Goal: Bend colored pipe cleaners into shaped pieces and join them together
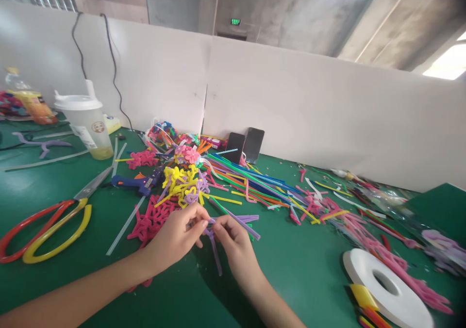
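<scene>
My left hand point(178, 233) and my right hand point(235, 245) meet at the front middle, each pinching a purple pipe cleaner point(216, 256). One end of it hangs down between them; the part inside the fingertips is mostly hidden. Just beyond my right hand lie more straight purple pipe cleaners point(251, 219). Bent pink pipe-cleaner shapes point(155, 219) are heaped beside and partly behind my left hand. Farther back sits a pile of yellow pipe-cleaner shapes point(180, 185). A blue glue gun point(143, 183) rests left of that pile.
Large scissors point(58, 226) lie on the green table point(174, 299) at left, near a lidded cup point(85, 124) and a drink bottle point(34, 102). Loose coloured pipe cleaners point(247, 172) and two phones point(254, 144) lie toward the white partition point(309, 105). At right is a white roll point(386, 289).
</scene>
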`<state>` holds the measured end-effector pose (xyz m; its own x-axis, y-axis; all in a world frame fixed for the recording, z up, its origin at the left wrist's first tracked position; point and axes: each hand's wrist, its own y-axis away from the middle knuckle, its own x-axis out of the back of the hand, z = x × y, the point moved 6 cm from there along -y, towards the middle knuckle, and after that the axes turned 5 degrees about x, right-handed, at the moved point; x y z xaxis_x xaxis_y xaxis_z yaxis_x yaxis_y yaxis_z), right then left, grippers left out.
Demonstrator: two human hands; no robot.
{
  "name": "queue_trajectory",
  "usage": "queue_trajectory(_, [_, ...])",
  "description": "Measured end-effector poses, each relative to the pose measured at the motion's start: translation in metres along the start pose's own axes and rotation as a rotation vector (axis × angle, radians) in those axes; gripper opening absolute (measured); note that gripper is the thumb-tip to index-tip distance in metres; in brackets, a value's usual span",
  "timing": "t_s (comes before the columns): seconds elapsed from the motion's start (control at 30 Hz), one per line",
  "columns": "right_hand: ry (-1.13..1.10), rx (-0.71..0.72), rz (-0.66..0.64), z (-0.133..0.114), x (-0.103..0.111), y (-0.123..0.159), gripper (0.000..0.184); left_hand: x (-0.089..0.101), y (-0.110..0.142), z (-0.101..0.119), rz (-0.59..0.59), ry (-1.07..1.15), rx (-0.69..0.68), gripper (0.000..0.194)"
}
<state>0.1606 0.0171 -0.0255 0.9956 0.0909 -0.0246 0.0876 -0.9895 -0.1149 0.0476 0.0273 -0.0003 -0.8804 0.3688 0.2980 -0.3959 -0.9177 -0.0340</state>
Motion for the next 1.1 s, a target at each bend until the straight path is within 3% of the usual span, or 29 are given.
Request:
queue_trajectory(0.17, [-0.038, 0.000, 0.046, -0.004, 0.002, 0.001, 0.022, -0.002, 0.003, 0.004, -0.075, -0.092, 0.002, 0.013])
queue_trajectory(0.43, [-0.080, -0.041, -0.083, -0.005, -0.003, 0.001, 0.023, 0.001, 0.004, 0.010, -0.197, -0.121, -0.011, 0.014])
queue_trajectory(0.6, [0.042, -0.028, -0.172, -0.002, -0.005, -0.001, 0.021, 0.001, 0.003, 0.016, -0.195, -0.351, -0.122, 0.019])
queue_trajectory(0.7, [0.326, 0.080, -0.134, -0.007, 0.003, -0.005, 0.020, 0.005, 0.000, 0.015, -0.126, -0.469, -0.185, 0.022])
queue_trajectory(0.87, [0.946, 0.429, -0.042, -0.019, 0.016, -0.007, 0.018, 0.022, -0.013, 0.006, 0.030, -0.578, -0.204, 0.023])
queue_trajectory(1.0, [1.205, 0.504, -0.156, -0.008, 0.014, -0.007, 0.024, 0.037, -0.020, 0.008, 0.135, -0.714, -0.294, 0.024])
queue_trajectory(1.1, [1.292, 0.535, -0.158, -0.006, 0.013, -0.007, 0.016, 0.053, -0.021, 0.012, 0.306, -0.870, -0.321, 0.024])
